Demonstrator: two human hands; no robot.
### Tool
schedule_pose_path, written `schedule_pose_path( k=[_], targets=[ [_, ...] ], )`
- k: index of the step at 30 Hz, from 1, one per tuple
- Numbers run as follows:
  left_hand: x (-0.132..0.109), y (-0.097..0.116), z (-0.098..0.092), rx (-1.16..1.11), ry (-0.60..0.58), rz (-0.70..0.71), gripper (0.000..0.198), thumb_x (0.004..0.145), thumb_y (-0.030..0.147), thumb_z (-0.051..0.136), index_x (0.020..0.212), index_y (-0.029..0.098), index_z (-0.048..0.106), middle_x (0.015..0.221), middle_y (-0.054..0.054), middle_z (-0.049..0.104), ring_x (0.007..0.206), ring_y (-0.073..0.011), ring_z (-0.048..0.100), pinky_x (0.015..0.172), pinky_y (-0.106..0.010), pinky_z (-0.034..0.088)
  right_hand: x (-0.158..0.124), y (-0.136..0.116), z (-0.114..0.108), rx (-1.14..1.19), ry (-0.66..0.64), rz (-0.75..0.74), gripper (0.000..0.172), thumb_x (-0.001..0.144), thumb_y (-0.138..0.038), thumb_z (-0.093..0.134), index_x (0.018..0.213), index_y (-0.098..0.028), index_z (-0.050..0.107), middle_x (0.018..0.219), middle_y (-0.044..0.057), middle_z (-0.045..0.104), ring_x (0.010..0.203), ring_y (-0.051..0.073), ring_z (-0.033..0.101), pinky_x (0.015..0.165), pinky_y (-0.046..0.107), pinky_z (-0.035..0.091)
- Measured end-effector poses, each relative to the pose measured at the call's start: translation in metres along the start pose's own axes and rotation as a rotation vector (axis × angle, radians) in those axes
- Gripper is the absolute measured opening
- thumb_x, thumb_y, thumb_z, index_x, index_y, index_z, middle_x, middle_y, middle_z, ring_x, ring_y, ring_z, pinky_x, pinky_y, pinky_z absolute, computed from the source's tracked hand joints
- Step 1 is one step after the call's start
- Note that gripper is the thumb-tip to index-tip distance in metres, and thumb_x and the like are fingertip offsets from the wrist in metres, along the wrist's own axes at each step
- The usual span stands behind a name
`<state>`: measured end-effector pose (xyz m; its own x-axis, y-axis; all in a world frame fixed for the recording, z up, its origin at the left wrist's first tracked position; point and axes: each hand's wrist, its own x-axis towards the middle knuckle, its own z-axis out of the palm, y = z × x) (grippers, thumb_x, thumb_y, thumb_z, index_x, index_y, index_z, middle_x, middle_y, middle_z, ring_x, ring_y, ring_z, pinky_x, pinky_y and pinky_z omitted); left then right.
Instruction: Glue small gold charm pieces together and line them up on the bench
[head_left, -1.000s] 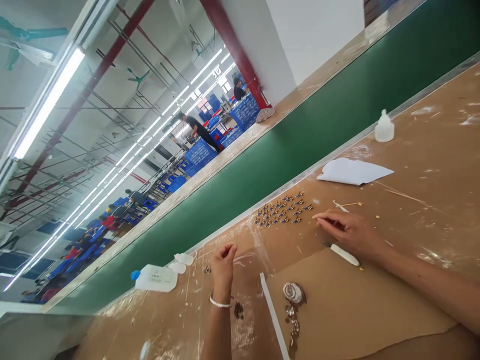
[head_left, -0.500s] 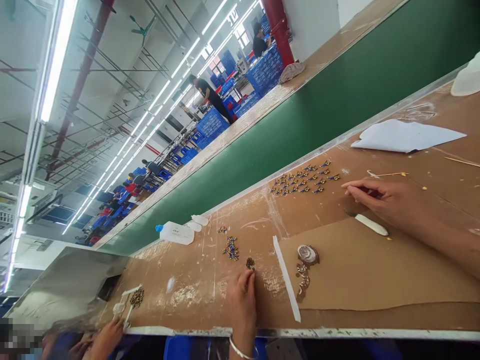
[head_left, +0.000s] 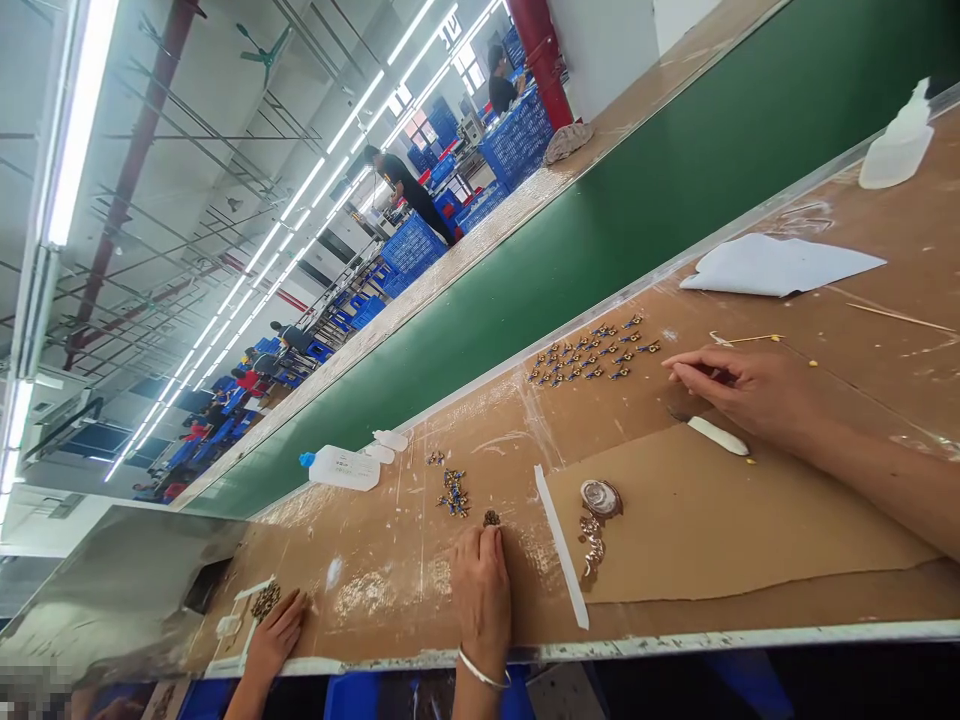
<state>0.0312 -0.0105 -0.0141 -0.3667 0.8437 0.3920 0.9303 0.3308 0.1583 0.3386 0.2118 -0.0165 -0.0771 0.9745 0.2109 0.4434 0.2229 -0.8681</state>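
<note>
My left hand (head_left: 480, 590), with a bangle at the wrist, lies flat on the brown bench, its fingers together and their tips touching a small dark piece (head_left: 491, 517). Just beyond it sits a little cluster of blue and gold pieces (head_left: 454, 492). My right hand (head_left: 750, 385) rests further right with fingers and thumb drawn into a loose pinch; what they hold is hidden. Rows of several blue and gold pieces (head_left: 589, 358) lie left of it. A white stick (head_left: 718, 436) lies just below it.
A cardboard sheet (head_left: 712, 540) carries a round shell-like dish (head_left: 600, 496); a white strip (head_left: 561, 560) lies beside it. A white bottle (head_left: 341, 467), white paper (head_left: 772, 265) and a dropper bottle (head_left: 896, 150) border the green belt (head_left: 600, 240). Another person's hand (head_left: 277, 625) rests far left.
The view has swung down and left. My left hand drew back to the near edge and flattened by the dark piece. Another person's hand came onto the bench at the left.
</note>
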Motion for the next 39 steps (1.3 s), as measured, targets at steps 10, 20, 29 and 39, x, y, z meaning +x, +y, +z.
schedule_pose_path(
  k=[10,20,29,39],
  targets=[
    [0.011,-0.003,-0.009,-0.309,-0.050,-0.208,0.018,0.060,0.052,0.072,0.066,0.036,0.069,0.061,-0.004,0.067,0.072,-0.0283,0.065,0.058,-0.040,0.052,-0.001,0.001,-0.002,0.026,-0.043,-0.052,0.037,0.080,-0.049,0.046,0.084,-0.020,0.068,0.084,0.004,0.070,0.055,0.011,0.052,0.055,0.024,0.039],
    [0.010,0.000,-0.011,-0.405,-0.164,-0.334,0.020,0.053,0.046,0.079,0.066,0.033,0.071,0.055,-0.002,0.065,0.072,-0.0291,0.064,0.056,-0.040,0.050,-0.002,-0.003,-0.004,0.047,-0.051,-0.041,0.031,0.080,-0.039,0.047,0.084,-0.017,0.068,0.086,0.004,0.070,0.060,0.011,0.053,0.059,0.023,0.040],
    [0.004,0.006,-0.007,-0.451,-0.201,-0.332,0.026,0.089,0.039,0.051,0.109,0.025,0.059,0.116,-0.007,0.058,0.097,-0.0183,0.057,0.080,-0.036,0.051,-0.003,-0.004,-0.005,0.011,-0.059,-0.032,0.031,0.080,-0.040,0.047,0.085,-0.018,0.068,0.083,0.003,0.069,0.055,0.009,0.048,0.055,0.023,0.036],
    [-0.013,0.010,-0.019,-0.488,-0.428,-0.304,0.022,0.077,0.037,0.060,0.080,0.020,0.073,0.075,-0.004,0.068,0.070,-0.0172,0.061,0.067,-0.030,0.049,-0.003,0.003,0.000,0.021,-0.019,-0.013,0.036,0.079,-0.046,0.047,0.086,-0.017,0.068,0.081,0.004,0.068,0.056,0.010,0.052,0.056,0.023,0.039]
  ],
)
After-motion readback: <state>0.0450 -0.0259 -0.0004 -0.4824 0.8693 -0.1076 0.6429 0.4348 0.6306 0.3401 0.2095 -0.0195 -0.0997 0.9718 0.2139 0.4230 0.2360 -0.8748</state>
